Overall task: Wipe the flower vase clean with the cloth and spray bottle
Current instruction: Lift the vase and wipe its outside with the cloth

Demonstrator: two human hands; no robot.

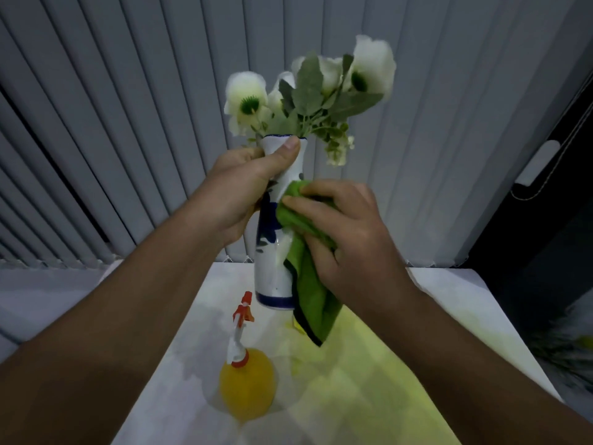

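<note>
A tall white vase [271,268] with blue painting hangs lifted above the table, holding white flowers [308,91] with grey-green leaves. My left hand [244,187] grips the vase around its neck, thumb up by the rim. My right hand [340,239] presses a green cloth [308,284] against the right side of the vase's body; the cloth's loose end hangs below the vase base. A spray bottle [245,377] with yellow liquid and an orange-white trigger head stands on the table under my arms, untouched.
The white table [433,303] runs up to grey vertical blinds [128,123] behind. A dark surface [545,252] stands at the right edge. More blurred foliage [574,345] shows at the far right.
</note>
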